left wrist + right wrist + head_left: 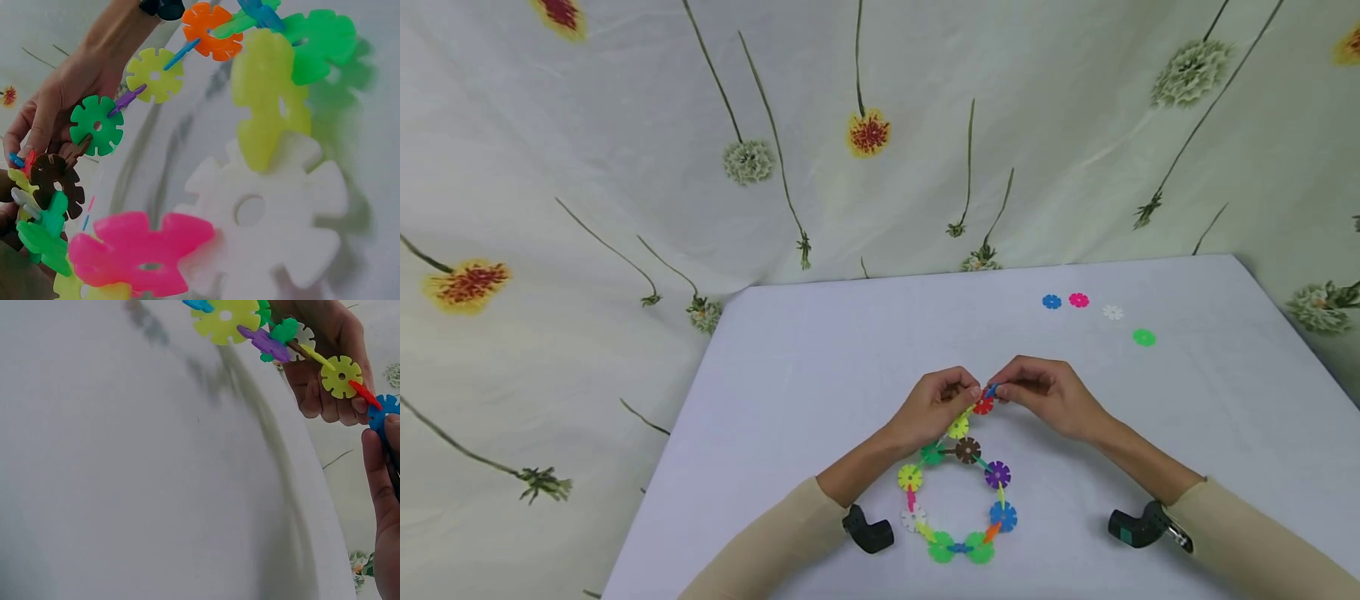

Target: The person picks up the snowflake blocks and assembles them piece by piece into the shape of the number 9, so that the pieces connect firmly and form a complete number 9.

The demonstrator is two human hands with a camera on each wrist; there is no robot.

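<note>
Notched plastic snowflake discs of several colours are joined into a ring, with a short strand rising from it; a brown disc (967,451) sits at the ring's top. My left hand (936,406) pinches the strand at the red disc (983,406). Between the thumb and forefinger of my right hand (1052,398) is a blue disc (384,414), which meets the red one edge to edge. Held off the table, the chain hangs close to the left wrist camera, where a white disc (262,212) and a pink disc (140,253) look large. My left fingers partly hide the strand.
Loose on the white table (820,342), at the back right, lie a blue disc (1052,302), a pink disc (1078,300), a white disc (1112,312) and a green disc (1144,337). A flower-patterned cloth (625,125) hangs behind the table.
</note>
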